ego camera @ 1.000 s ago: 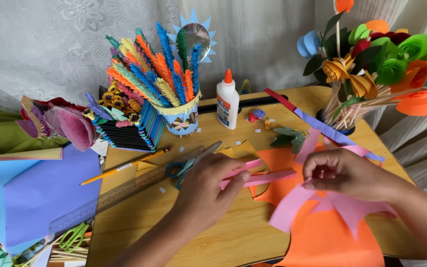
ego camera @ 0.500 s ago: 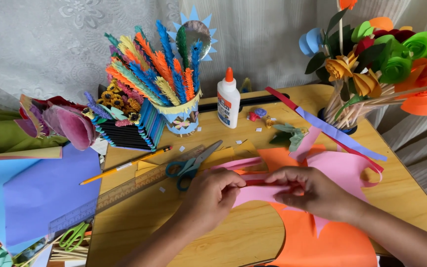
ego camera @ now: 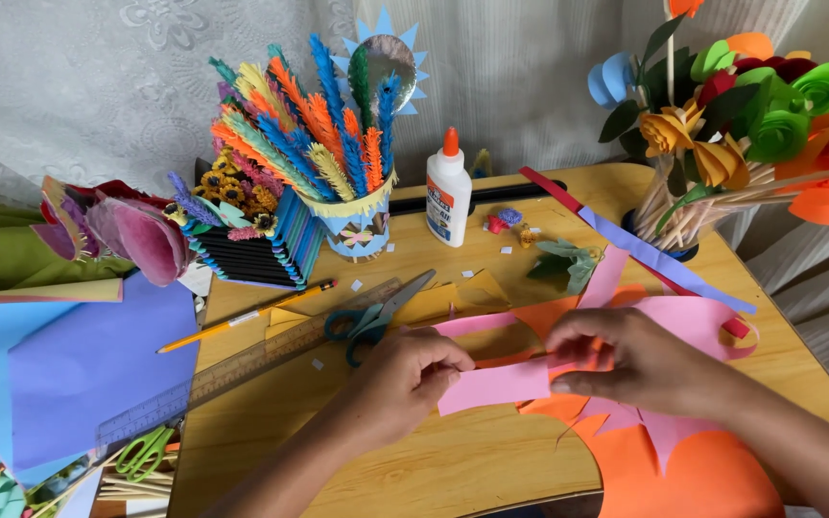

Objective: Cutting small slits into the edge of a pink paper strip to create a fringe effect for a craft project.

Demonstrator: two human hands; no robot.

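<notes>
Pink strip [ego camera: 493,384] sat low centre of frame, stretched flat between both hands just above the table [ego camera: 414,470]. Left hand [ego camera: 413,372] had fingers curled shut, pinching the strip's left end; right hand [ego camera: 640,360] pinched the right end, fingers nearly closed, likely to keep it taut. Orange paper [ego camera: 702,480] lay under them. Scissors [ego camera: 376,315] and ruler [ego camera: 242,369] lay just left, within reach. Glue bottle [ego camera: 449,192] stood upper centre.

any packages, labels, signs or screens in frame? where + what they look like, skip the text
Glue bottle: stands upright at the table's back centre, right of the paper-feather cup; white, orange cap, blue-and-orange printed label.
Clear ruler: lies left of the scissors; printed scale marks.
No signs or screens.
</notes>
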